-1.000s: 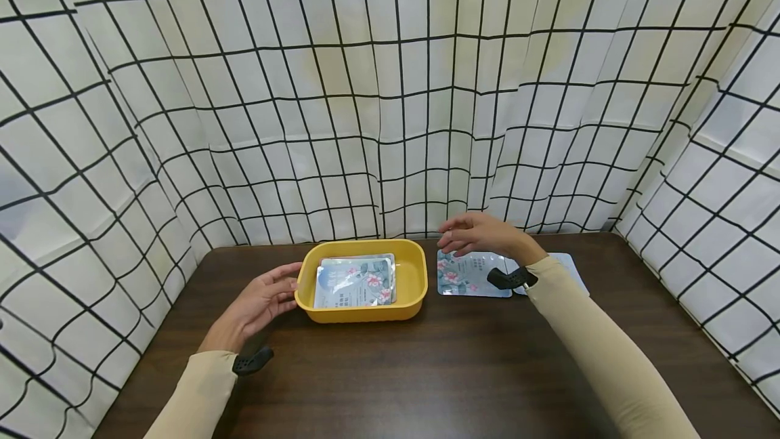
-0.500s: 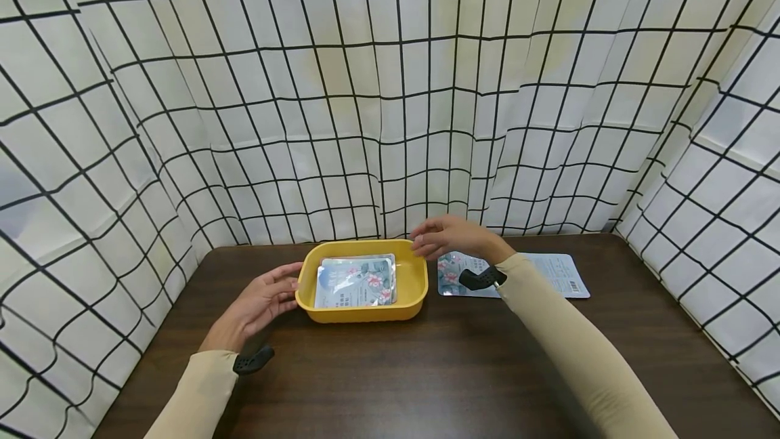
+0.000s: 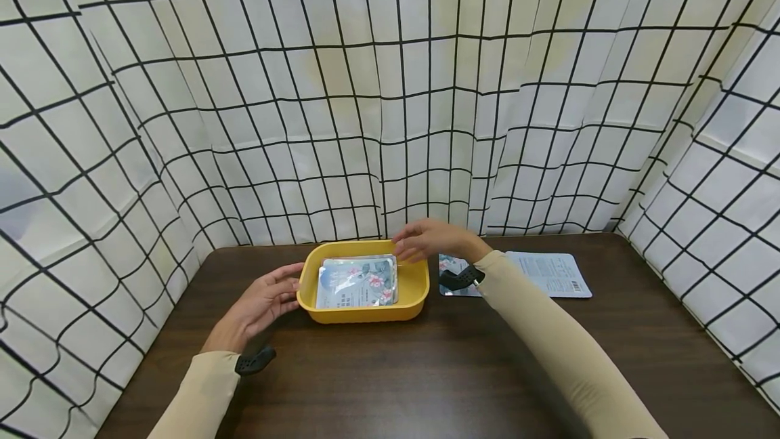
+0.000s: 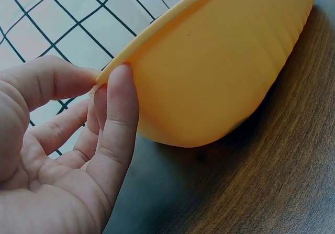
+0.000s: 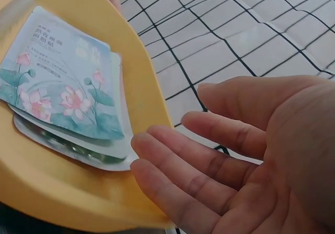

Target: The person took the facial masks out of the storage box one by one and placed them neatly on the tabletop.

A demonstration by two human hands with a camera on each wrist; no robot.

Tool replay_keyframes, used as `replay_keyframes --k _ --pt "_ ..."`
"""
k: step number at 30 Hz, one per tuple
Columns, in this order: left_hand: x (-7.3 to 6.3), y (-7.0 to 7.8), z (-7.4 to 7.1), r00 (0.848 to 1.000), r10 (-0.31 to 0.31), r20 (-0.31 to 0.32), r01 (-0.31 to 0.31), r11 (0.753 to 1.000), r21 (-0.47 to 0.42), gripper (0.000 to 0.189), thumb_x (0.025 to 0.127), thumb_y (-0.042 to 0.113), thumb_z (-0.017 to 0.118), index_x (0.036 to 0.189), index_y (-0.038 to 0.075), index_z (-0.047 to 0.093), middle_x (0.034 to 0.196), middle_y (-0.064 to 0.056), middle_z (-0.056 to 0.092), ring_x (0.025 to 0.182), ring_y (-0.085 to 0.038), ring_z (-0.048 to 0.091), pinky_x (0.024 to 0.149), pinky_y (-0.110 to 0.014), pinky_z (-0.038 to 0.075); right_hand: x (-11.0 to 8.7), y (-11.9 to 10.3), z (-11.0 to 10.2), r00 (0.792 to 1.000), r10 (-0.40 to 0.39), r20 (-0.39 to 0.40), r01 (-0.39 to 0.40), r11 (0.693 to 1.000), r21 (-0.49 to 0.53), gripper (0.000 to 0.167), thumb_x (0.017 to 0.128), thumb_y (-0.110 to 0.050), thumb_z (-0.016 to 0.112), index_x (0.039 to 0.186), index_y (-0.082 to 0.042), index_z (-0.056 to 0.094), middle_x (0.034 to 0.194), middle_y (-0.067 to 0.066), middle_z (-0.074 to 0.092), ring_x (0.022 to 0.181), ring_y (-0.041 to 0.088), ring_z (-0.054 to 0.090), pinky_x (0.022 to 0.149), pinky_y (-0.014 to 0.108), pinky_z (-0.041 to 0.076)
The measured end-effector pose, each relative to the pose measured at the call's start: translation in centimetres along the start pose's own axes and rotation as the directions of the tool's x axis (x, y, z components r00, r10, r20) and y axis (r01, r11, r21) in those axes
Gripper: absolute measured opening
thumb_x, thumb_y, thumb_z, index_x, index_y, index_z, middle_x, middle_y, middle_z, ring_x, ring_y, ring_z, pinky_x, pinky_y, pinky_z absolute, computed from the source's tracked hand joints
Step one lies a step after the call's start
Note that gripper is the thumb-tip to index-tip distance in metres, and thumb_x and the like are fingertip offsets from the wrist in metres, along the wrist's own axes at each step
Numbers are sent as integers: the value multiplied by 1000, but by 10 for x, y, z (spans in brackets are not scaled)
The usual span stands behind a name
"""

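A yellow plastic basin (image 3: 365,316) stands on the table, with a small stack of face mask packets (image 3: 356,283) in it. In the right wrist view, the top face mask packet (image 5: 57,82) shows pink lotus flowers, with other packets partly hidden under it. My left hand (image 3: 262,302) pinches the basin's left rim between thumb and finger, as the left wrist view shows at the basin wall (image 4: 209,77). Over the basin's right end hangs my right hand (image 3: 439,238), fingers loosely extended and holding nothing.
Right of the basin, a floral face mask packet (image 3: 451,265) lies partly behind my right wrist. Beside it lies another packet (image 3: 551,272), printed side with barcode up. A white cloth (image 3: 390,120) with black grid lines hangs around the table's back and sides.
My right hand has moved left from above the packets on the table to over the basin's right end. The left hand stays at the rim.
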State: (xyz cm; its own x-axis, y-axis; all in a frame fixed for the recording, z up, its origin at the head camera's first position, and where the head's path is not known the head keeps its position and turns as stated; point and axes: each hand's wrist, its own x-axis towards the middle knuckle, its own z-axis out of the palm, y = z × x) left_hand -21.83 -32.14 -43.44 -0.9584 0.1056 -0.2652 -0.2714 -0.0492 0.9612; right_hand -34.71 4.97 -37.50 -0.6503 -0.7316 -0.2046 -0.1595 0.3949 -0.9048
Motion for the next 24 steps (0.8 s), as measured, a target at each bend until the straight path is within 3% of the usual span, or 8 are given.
replay_keyframes --k 6,15,24 --pt "0 -1 0 1000 0 -1 0 1000 -6 65 100 15 66 157 10 35 120 -7 65 97 -18 65 88 -29 58 8 -4 7 999 6 45 -5 1000 -20 44 103 -21 60 139 3 54 134 21 63 121 33 64 102 49 52" --pt "0 1 1 1000 -4 -3 4 1000 0 64 100 16 65 157 10 35 122 -8 63 99 -18 64 88 -29 58 18 -3 13 999 6 42 -2 995 -97 42 104 -24 59 137 2 58 134 18 63 119 31 65 98 41 55" --pt "-1 1 1 1000 -10 -10 10 1000 3 64 100 17 65 157 11 35 123 -9 63 99 -19 64 89 -29 58 22 -5 17 998 10 63 -4 995 -96 40 104 -23 59 135 3 59 133 17 64 120 32 63 102 44 53"
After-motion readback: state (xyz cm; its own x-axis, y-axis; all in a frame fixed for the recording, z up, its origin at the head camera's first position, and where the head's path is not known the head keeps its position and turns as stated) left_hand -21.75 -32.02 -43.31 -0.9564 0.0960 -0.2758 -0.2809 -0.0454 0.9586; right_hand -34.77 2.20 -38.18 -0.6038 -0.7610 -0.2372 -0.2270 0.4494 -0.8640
